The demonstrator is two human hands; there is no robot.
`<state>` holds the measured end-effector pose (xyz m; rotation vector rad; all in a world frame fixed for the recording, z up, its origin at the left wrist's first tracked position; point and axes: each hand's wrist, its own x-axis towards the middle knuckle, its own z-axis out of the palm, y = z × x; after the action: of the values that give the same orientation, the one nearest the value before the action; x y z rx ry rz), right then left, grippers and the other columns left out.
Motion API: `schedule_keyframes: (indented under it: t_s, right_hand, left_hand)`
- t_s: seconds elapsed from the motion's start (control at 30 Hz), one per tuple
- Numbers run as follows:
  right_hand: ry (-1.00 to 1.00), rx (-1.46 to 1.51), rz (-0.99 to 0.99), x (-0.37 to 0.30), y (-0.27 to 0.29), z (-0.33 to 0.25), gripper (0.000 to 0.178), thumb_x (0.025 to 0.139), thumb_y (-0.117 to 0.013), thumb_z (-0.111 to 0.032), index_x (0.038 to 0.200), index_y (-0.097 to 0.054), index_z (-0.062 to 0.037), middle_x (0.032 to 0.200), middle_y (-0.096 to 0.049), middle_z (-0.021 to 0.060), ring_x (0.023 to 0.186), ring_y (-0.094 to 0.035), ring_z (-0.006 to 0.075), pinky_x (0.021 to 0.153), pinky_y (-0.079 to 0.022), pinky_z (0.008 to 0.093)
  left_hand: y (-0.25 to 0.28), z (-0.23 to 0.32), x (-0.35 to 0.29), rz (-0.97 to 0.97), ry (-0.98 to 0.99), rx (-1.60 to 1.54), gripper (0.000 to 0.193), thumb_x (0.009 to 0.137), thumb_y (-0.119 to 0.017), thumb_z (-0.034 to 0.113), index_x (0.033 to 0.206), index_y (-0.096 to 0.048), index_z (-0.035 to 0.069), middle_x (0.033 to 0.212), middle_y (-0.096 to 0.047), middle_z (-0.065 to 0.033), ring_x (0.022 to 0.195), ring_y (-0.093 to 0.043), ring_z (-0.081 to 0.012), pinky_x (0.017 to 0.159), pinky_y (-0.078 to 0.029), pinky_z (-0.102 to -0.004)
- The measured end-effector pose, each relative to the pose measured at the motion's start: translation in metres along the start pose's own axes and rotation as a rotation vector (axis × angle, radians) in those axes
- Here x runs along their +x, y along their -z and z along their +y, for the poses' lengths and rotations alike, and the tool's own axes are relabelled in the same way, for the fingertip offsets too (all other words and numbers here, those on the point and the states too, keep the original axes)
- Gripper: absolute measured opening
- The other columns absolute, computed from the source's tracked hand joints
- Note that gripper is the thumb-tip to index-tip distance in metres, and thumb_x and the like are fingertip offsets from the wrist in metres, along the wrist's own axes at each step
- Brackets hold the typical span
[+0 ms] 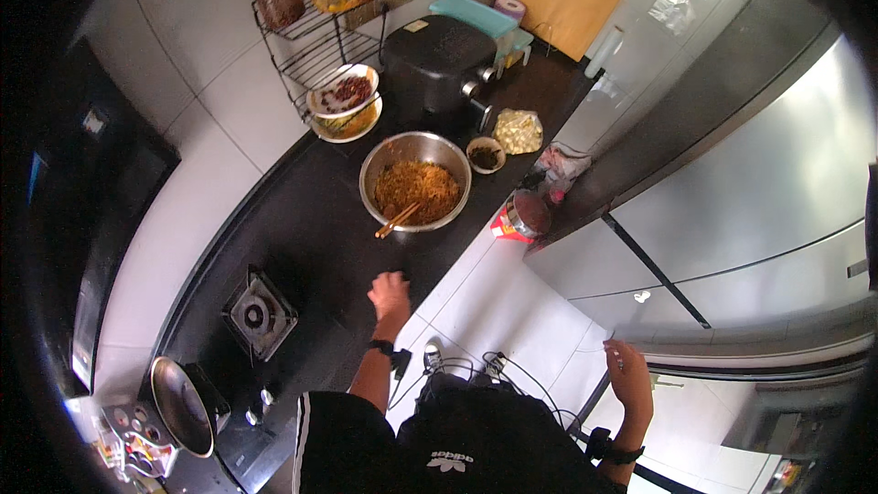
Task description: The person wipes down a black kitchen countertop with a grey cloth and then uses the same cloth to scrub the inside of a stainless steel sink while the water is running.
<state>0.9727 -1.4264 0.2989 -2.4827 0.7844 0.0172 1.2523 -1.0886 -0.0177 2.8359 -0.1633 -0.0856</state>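
Observation:
My left hand [390, 295] hangs over the front part of the black counter, just below a large steel mixing bowl [368, 185]. Its fingers are loosely bent, slightly blurred, and hold nothing that I can see. In the bowl lies a heap of orange-brown shredded or crumbly food [416, 190]. A pair of wooden chopsticks [399, 220] leans in it, tips buried and ends over the near rim. Off to the right, above the floor, my right hand [629, 375] is raised away from the counter. Its fingers are slightly curled and apart, with nothing visible in them.
Beyond the bowl are a small bowl of dark food [486, 156], a bag of pale pieces [519, 132], a black appliance [439, 59] and a wire rack [315, 46]. A gas burner [260, 315] and a pan [181, 405] sit left. A steel fridge [722, 192] stands right.

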Motion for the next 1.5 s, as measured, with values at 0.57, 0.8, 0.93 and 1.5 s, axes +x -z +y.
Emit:
schedule_keyframes:
  t_s: [0.57,0.8,0.93,1.5]
  right_hand:
    - [0.003,0.011,-0.044,-0.004,-0.004,0.029,0.023,0.094,-0.061,-0.016,0.113,-0.07,-0.0079,0.103,-0.072,0.017,0.085,-0.07,0.0309,0.075,-0.054,0.0397]
    - [0.045,0.088,-0.015,0.006,-0.018,0.017,0.022,0.094,-0.061,-0.019,0.111,-0.071,-0.0089,0.103,-0.072,0.0179,0.087,-0.071,0.0333,0.077,-0.055,0.0405]
    - [0.076,0.038,-0.033,0.009,-0.023,0.019,0.022,0.093,-0.062,-0.015,0.11,-0.071,-0.005,0.101,-0.072,0.0188,0.086,-0.071,0.0323,0.077,-0.056,0.0396]
    - [0.1,-0.043,-0.093,0.011,-0.038,-0.003,0.023,0.092,-0.059,-0.023,0.109,-0.072,-0.0129,0.096,-0.073,0.0154,0.084,-0.07,0.0334,0.077,-0.055,0.0437]
  left_hand:
    - [-0.022,0.018,-0.002,0.287,-0.018,0.156,0.025,0.09,-0.065,0.031,0.106,-0.058,0.013,0.106,-0.055,-0.0091,0.104,-0.053,-0.0293,0.084,-0.041,-0.0495]
    - [-0.02,0.043,-0.029,0.049,-0.393,-0.019,0.026,0.092,-0.063,0.03,0.111,-0.059,0.013,0.109,-0.055,-0.0091,0.107,-0.052,-0.0289,0.086,-0.04,-0.0484]
    - [0.004,-0.009,-0.024,-0.044,-0.477,-0.103,0.027,0.092,-0.064,0.028,0.114,-0.063,0.013,0.113,-0.057,-0.0091,0.11,-0.053,-0.029,0.09,-0.04,-0.0485]
    - [0.021,-0.038,-0.036,0.226,-0.117,0.093,0.045,0.086,-0.069,0.044,0.116,-0.059,0.011,0.111,-0.054,-0.0115,0.107,-0.05,-0.0322,0.086,-0.039,-0.0507]
